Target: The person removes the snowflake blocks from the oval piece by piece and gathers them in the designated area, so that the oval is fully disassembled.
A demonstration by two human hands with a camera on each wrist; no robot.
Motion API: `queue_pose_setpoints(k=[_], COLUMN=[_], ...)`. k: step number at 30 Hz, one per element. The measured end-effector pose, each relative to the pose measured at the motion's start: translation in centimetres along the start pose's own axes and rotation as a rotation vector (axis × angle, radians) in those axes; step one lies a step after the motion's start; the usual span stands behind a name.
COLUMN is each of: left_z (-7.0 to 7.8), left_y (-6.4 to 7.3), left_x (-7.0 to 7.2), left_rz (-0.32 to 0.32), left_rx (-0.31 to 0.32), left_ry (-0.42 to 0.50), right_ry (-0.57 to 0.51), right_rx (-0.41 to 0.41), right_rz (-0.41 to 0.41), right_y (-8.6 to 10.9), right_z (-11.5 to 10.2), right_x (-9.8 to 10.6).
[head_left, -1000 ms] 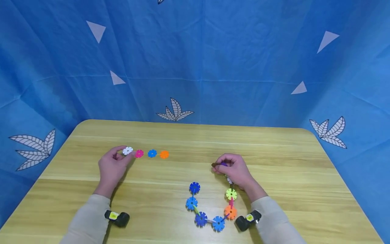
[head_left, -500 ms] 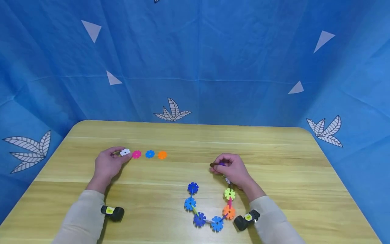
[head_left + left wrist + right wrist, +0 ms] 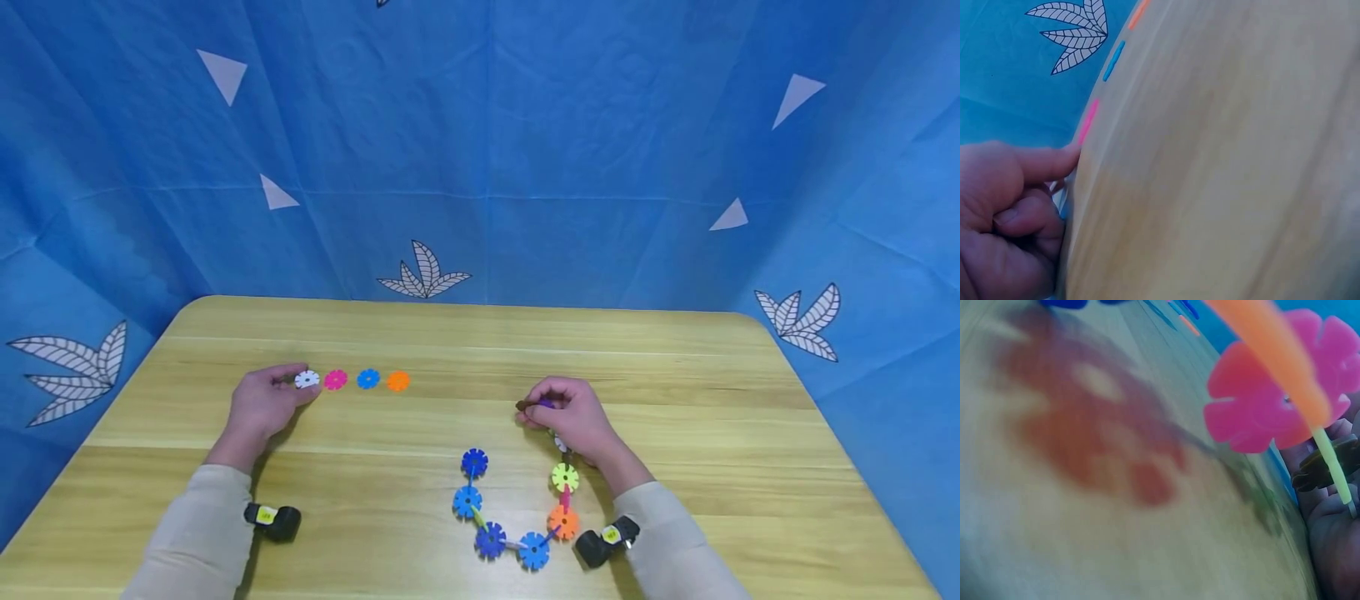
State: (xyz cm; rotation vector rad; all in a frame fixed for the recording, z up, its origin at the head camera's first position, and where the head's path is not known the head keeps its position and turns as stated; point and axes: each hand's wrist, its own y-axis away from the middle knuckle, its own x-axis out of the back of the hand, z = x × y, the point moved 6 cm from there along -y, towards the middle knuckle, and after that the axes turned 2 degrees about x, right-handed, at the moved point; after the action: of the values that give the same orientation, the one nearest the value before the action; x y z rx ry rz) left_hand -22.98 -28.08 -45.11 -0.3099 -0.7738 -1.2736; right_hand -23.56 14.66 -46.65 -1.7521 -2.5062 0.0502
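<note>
At the far left of the wooden table [image 3: 360,492], my left hand [image 3: 262,406] holds a white disc [image 3: 307,379] by its edges, thumb on the near side and a finger on the far side, with the gap between them just the disc's width. From the left wrist, that disc is mostly hidden behind my fingers. Beside it, in a row running to the right, lie a pink disc [image 3: 335,380], a light blue disc [image 3: 368,379] and an orange disc [image 3: 398,381], each apart from the next.

Well to the right, my right hand [image 3: 573,412] is closed in a pinch on a brown disc [image 3: 522,406], with a purple disc [image 3: 546,404] showing just beside it, partly covered by my thumb. Below this hand runs a chain of slotted discs [image 3: 534,551] joined edge into edge, curving toward me in a U and ending at a dark blue disc [image 3: 475,462]. Near the bend, my right wrist carries a black camera [image 3: 596,548]. Beyond the table hangs a blue cloth [image 3: 487,108] printed with white leaves and triangles.
</note>
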Motion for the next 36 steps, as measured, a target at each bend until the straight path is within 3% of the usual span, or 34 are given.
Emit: queue_pose_setpoints(k=[11,16,23,27,32,36], left_z=[0.1,0.0,0.1,0.6,1.3,2.6], left_y=[0.2,0.4,1.1,1.4,2.0,2.8], left_x=[0.0,-0.1,-0.3,-0.4,-0.9,-1.4], left_rz=[-0.004,0.013,0.128,0.198,0.239,0.299], left_rx=[-0.017,-0.001,0.058,0.059,0.033,-0.05], left_ry=[0.016,0.016,0.089,0.108,0.128,0.138], right_ry=[-0.014,0.036,-0.044,-0.019,0.061,0.083], right_rx=[-0.006,0.013,0.046,0.064,0.038,-0.005], right_rz=[0.003,0.006,-0.022,-0.027,-0.023,-0.006], right_y=[0.1,0.2,0.2,0.2,0.2,0.2], right_z=[0.0,-0.2,-0.4,-0.4,-0.1,0.0], right_x=[0.0,0.2,0.0,0.0,-0.1,0.0])
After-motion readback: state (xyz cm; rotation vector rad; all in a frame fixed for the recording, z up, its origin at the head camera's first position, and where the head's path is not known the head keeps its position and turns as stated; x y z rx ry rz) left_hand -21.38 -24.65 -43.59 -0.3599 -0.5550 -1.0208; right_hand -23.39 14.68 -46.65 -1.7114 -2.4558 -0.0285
